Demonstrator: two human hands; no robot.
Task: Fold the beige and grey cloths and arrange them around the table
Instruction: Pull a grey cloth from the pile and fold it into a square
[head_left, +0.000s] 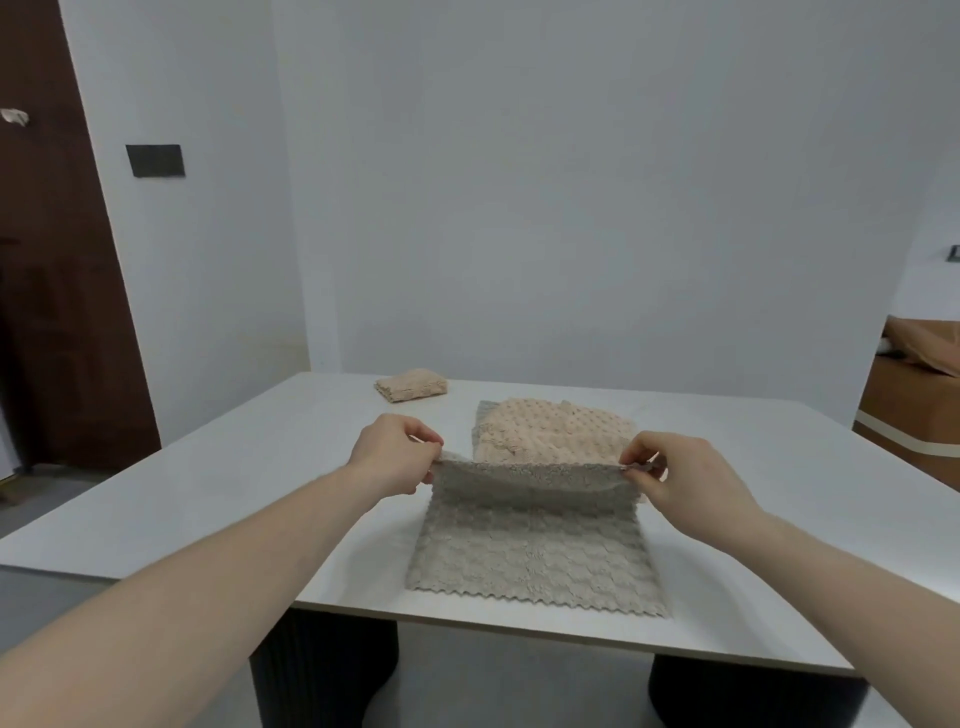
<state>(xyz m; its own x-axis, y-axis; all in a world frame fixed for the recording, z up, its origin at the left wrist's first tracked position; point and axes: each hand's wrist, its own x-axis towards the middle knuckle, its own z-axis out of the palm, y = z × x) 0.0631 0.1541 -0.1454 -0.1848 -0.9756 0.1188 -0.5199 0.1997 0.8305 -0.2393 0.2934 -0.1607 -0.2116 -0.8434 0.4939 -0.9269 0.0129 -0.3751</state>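
Our white table (218, 493) stands before a pale wall (571, 182); our left hand (395, 454) and right hand (685, 475) pinch the grey cloth (535, 561) by its raised far corners.

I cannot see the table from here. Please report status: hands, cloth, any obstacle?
Left hand and right hand each pinch a far corner of grey cloth, lifted off white table. Unfolded beige cloth lies just behind. Nothing blocks the fold.
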